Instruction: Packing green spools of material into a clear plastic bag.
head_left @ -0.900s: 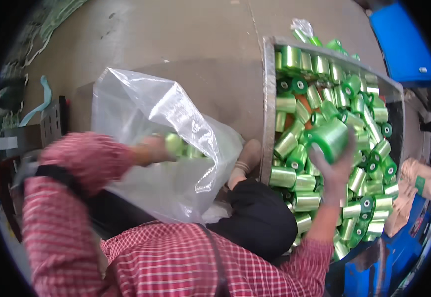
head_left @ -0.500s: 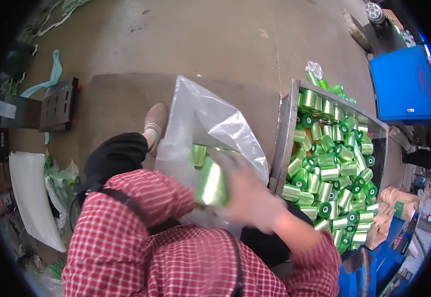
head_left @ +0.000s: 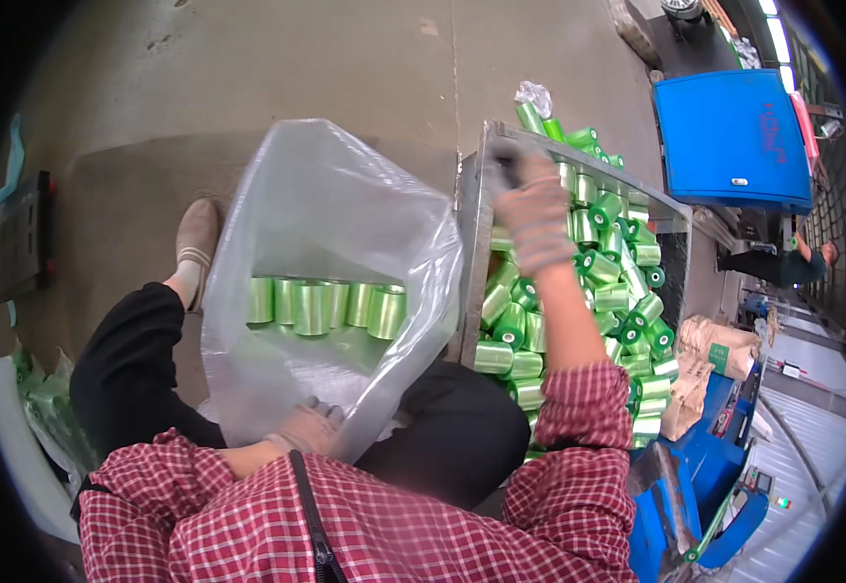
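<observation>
A blue bin (head_left: pixel 732 139) stands at the far right, beside a metal crate (head_left: pixel 474 225) full of green rolls (head_left: pixel 609 264). A clear plastic bag (head_left: pixel 331 253) holds five green rolls in a row (head_left: pixel 326 306). The left hand (head_left: pixel 308 428) grips the bag's near edge. The right hand (head_left: pixel 537 216), which held a roll half a second ago, now reaches empty and half open over the crate.

Clear plastic bag (head_left: pixel 331 253) before your knees, green rolls (head_left: pixel 324 305) inside; brown paper sack (head_left: pixel 710 350) with a green label (head_left: pixel 722 358) right of the bin (head_left: pixel 474 204); blue lidded container (head_left: pixel 729 136) beyond
</observation>
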The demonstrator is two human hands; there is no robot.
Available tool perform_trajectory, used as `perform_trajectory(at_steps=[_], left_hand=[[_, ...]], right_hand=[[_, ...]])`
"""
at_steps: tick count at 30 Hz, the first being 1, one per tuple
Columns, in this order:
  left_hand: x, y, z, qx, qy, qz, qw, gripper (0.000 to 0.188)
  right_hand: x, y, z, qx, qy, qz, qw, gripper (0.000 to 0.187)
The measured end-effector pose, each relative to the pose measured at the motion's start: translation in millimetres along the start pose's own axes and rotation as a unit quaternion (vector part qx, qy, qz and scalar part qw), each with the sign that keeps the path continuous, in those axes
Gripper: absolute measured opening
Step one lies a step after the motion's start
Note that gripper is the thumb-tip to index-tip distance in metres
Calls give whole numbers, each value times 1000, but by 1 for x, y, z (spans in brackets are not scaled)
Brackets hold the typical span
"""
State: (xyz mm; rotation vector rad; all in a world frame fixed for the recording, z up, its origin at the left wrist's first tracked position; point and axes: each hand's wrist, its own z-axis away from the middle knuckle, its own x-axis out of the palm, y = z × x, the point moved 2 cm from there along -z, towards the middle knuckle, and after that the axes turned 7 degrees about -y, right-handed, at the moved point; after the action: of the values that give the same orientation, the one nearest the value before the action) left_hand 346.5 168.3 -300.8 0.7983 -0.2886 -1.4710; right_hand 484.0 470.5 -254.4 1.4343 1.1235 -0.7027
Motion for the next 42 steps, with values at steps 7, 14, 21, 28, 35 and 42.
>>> perform_trajectory(at_steps=[7,14,21,28,35,42], left_hand=[[-57,-14,-10,-171,49,-244,953,55],[-92,-6,133,-287,296,-165,896,60],[-126,-56,182,-220,664,147,699,30],[-115,-53,174,-9,651,260,714,18],[-100,-73,183,-31,637,251,728,22],[-120,-29,184,61,752,-38,656,37]], right_hand=[[258,79,38,-85,-275,10,958,44],[119,154,59,201,-203,-717,635,61],[-137,25,83,-41,-480,-746,460,76],[78,-239,195,-35,-555,-444,703,102],[-4,-282,178,-316,-594,-370,641,46],[70,181,86,-94,-410,-287,860,51]])
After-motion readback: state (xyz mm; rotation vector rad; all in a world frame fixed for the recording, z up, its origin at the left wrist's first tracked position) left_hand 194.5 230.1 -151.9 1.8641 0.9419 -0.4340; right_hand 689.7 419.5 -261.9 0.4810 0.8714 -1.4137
